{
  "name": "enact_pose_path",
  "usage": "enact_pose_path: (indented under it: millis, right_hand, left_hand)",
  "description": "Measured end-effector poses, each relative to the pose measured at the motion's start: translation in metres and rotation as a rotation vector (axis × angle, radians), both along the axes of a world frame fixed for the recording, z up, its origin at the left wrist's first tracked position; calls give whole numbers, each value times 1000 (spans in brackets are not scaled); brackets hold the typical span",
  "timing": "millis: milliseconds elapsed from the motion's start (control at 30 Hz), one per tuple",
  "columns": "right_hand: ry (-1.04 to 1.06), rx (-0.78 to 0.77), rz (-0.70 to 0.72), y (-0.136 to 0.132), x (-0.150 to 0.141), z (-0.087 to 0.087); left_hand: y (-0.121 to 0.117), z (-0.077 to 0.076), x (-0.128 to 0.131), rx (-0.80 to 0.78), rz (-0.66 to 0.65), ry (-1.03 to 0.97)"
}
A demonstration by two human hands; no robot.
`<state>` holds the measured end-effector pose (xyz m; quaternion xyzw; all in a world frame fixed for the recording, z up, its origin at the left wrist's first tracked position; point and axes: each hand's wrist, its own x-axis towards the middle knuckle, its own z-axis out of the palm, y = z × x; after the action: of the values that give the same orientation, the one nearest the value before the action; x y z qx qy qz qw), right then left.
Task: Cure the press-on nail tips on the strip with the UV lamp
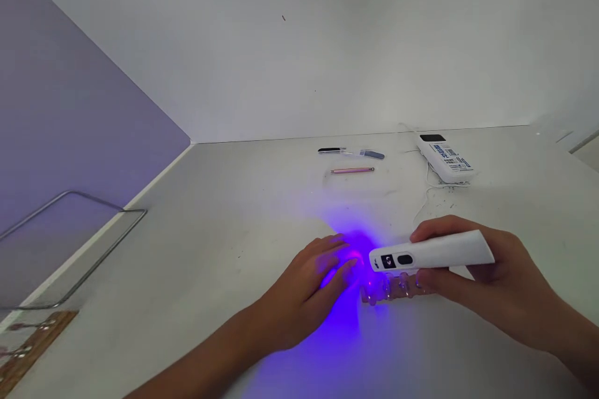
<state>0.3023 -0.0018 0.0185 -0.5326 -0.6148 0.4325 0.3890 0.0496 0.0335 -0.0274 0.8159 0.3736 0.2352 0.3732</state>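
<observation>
My right hand is closed round a white handheld UV lamp, thumb on the near side and fingers on the far side. The lamp has a small lit display and a dark oval button. Violet light spreads from its left end over the fingertips of my left hand. That hand is closed, thumb and fingers drawn together at the glow, and the glare hides what lies between them. Under the lamp lies a narrow brownish strip bearing several small, clear, shiny pieces; my right thumb overlaps its right part.
Farther back lie a pink pen-like stick, a black-handled tool and a grey-ended tool. A white device with a cable stands at right rear. A metal wire frame and a wooden strip occupy the left.
</observation>
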Motion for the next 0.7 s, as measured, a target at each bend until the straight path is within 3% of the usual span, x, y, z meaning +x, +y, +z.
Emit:
enact_pose_path:
  millis: [167,233,433,700]
  right_hand:
    - [-87,237,-172,0,0,-4]
    - [-176,346,-227,-1,1,-4]
    - [-391,603,-292,4,5,-9]
    - [-379,687,-289,8,9,-16]
  left_hand:
    - [1,2,2,145,-134,39]
    - [1,0,3,170,-132,65]
    - [0,-10,-2,106,-109,84]
    - [2,-12,-6,81,-79,57]
